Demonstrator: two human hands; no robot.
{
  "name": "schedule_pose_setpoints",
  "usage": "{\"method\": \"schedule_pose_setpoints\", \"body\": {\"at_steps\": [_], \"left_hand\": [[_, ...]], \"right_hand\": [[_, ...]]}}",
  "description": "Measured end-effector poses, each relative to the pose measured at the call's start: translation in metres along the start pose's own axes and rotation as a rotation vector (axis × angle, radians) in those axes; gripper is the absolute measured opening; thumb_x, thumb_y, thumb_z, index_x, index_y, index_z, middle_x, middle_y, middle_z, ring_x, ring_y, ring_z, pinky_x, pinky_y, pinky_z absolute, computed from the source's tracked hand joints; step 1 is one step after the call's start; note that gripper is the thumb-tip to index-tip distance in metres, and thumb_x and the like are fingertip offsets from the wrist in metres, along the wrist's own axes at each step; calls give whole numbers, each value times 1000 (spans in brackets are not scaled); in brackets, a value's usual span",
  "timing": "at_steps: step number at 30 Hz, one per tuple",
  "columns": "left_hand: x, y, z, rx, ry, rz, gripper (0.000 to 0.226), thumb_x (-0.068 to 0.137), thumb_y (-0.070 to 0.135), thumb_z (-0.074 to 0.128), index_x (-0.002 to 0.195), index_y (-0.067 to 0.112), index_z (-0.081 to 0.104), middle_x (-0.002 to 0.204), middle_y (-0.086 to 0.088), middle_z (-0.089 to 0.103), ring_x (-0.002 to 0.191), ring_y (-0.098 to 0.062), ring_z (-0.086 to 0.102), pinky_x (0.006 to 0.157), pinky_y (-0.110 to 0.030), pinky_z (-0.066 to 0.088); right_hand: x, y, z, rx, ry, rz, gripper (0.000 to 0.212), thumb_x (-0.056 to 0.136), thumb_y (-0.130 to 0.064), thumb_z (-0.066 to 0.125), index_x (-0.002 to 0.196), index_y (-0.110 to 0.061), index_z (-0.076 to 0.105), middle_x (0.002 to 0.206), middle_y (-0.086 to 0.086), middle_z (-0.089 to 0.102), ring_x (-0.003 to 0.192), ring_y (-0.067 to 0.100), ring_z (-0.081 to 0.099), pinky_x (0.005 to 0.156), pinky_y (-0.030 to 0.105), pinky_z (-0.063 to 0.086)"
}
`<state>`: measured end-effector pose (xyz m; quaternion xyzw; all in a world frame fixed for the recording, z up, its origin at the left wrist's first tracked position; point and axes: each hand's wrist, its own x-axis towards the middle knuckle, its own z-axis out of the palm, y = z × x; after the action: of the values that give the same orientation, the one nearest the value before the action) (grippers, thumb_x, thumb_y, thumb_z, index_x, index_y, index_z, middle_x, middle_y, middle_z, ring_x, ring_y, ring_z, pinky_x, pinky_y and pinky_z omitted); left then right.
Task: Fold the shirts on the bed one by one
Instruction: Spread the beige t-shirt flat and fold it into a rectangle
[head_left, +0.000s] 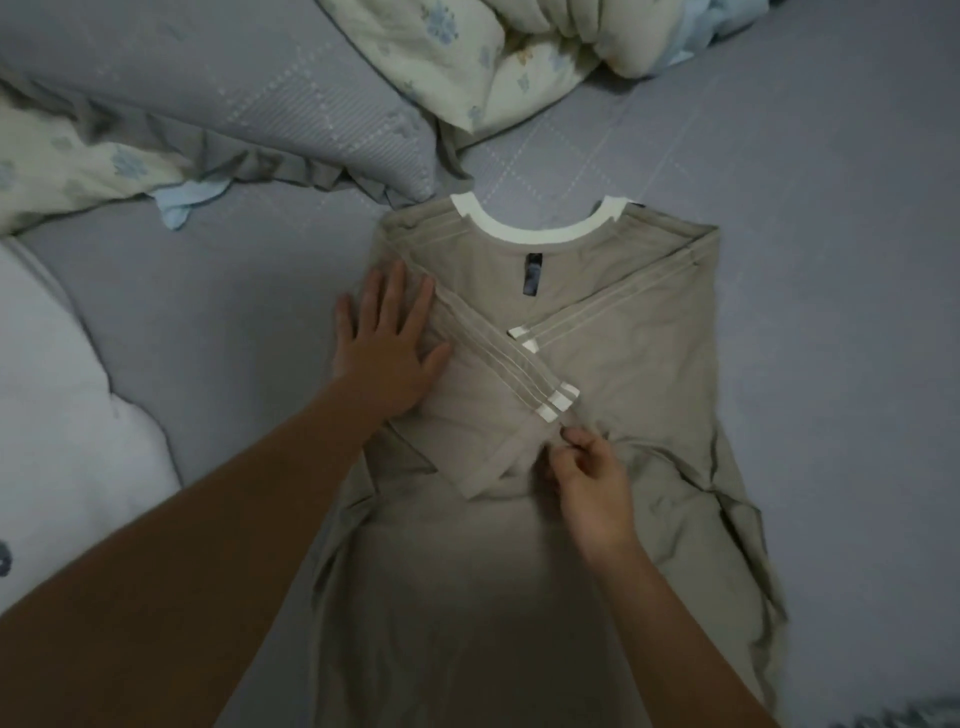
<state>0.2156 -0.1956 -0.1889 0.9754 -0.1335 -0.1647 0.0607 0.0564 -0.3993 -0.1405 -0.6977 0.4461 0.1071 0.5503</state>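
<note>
Right hand (592, 483) pinching the cuff edge of the left sleeve (498, 374), which is folded diagonally across the chest of the beige shirt (623, 374); left hand (387, 345) pressed flat, fingers straight, on the shirt's folded left edge. The shirt lies face-down on the grey bed sheet (841, 260), white collar (535, 228) pointing away, right sleeve (597, 317) also folded inward. Open sheet lies right of the shirt; a pillow (208, 104) and floral duvet (467, 52) crowd the far-left corner.
</note>
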Motion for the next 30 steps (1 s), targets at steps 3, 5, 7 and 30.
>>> {"method": "schedule_pose_setpoints", "body": {"at_steps": [3, 5, 7, 30], "left_hand": [[-37, 9, -1, -100, 65, -26, 73, 94, 60, 21, 158, 30, 5, 166, -10, 2, 153, -31, 1, 119, -57, 6], [-85, 12, 7, -150, 41, -29, 71, 95, 59, 22, 158, 29, 12, 166, -8, 3, 153, -30, 3, 120, -55, 7], [-141, 10, 19, -218, 16, -58, 73, 93, 59, 25, 158, 25, 16, 166, -7, 4, 153, -29, 3, 121, -53, 8], [-497, 63, 98, -1078, -91, -1026, 14, 92, 11, 66, 88, -3, 63, 76, -23, 71, 63, -20, 61, 60, -29, 46]], "right_hand": [[-14, 25, -37, -267, 42, -178, 21, 94, -15, 57, 113, -22, 64, 92, -5, 68, 82, 3, 62, 81, 22, 49], [-23, 45, -63, -409, 14, -217, 24, 94, -14, 58, 115, -22, 65, 98, 0, 66, 87, 14, 62, 86, 31, 50], [-34, 64, -91, -516, 17, -245, 27, 91, -10, 61, 116, -18, 65, 104, 5, 63, 92, 21, 61, 90, 34, 49], [-109, 200, -273, -523, -102, 19, 20, 91, -17, 66, 81, -1, 58, 79, 17, 61, 75, 28, 56, 68, 39, 42]]}}
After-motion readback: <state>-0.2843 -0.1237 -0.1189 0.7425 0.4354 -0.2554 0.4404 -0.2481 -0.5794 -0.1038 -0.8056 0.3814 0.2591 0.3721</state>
